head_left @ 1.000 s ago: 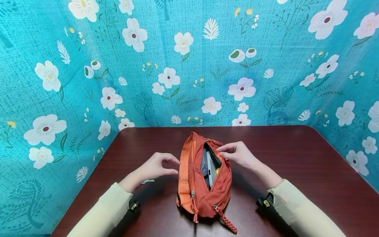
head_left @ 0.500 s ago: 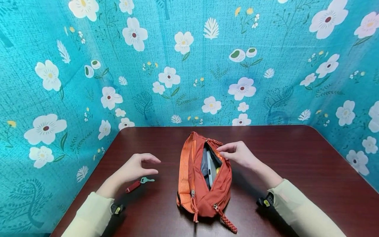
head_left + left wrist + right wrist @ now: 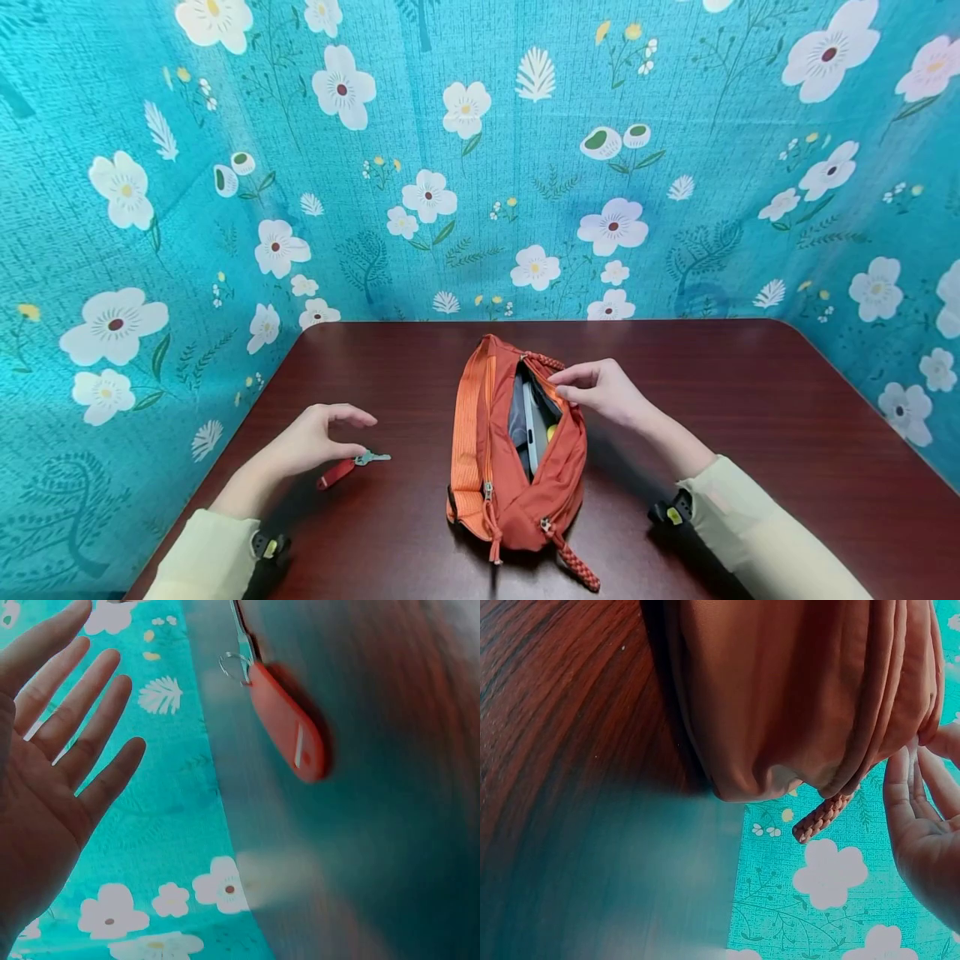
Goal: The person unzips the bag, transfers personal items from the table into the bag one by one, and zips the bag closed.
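An orange-red waist bag (image 3: 517, 517) stands on the table with its main zip undone. Inside it a pale flat device (image 3: 535, 433) and a bit of something yellow (image 3: 552, 432) show. My right hand (image 3: 609, 392) pinches the right edge of the bag's opening between thumb and fingers; the right wrist view shows the bag (image 3: 780, 690) close up. Left of the bag, my left hand (image 3: 315, 437) is apart from it, fingers spread and holding nothing. Just by its thumb lies a key (image 3: 372, 457) on a ring with a red tag (image 3: 336, 474), the tag also seen in the left wrist view (image 3: 289, 724).
The dark reddish-brown table (image 3: 720, 392) reaches back to a turquoise flowered cloth (image 3: 480, 208) that hangs behind and at the sides. A braided zip pull (image 3: 577, 567) trails from the bag's near end, and an orange strap (image 3: 468, 450) runs along its left side.
My left hand has moved from beside the bag leftward and a little nearer, to the key, which was mostly covered before. The right hand still holds the bag's edge.
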The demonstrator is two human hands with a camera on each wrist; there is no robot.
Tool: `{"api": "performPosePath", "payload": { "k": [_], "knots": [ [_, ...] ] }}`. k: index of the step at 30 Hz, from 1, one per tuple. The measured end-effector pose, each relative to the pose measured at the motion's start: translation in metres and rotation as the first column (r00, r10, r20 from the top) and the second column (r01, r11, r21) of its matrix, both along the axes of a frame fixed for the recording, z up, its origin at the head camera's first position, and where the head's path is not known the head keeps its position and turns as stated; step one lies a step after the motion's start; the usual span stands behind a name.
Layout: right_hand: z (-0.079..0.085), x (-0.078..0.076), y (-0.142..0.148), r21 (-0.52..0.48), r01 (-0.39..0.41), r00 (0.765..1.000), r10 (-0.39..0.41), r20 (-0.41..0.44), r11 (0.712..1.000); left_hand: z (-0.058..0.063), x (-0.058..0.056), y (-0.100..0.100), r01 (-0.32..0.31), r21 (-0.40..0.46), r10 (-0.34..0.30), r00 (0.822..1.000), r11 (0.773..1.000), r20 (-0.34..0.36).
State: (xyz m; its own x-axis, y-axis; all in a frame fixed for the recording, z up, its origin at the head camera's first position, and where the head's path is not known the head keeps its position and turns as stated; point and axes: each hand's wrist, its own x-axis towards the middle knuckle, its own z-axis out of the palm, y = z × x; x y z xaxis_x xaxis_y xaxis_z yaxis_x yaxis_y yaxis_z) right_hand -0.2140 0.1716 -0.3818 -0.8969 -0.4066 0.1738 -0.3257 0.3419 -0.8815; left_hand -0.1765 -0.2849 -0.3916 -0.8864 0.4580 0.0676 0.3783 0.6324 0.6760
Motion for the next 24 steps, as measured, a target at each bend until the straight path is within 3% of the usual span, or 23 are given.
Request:
{"api": "performPosePath", "payload": {
  "k": [11,24],
  "knots": [
    [0.001,0.001,-0.001,0.001,0.003,1.0,-0.003,-0.007,1.0,-0.01,0.001,-0.013,-0.048,-0.057,0.052,0.997,0.997,0.059],
    [-0.001,0.001,0.001,-0.004,-0.003,1.0,0.003,-0.012,1.0,-0.022,-0.008,-0.013,0.001,-0.061,0.007,0.992,0.998,0.128]
  ]
}}
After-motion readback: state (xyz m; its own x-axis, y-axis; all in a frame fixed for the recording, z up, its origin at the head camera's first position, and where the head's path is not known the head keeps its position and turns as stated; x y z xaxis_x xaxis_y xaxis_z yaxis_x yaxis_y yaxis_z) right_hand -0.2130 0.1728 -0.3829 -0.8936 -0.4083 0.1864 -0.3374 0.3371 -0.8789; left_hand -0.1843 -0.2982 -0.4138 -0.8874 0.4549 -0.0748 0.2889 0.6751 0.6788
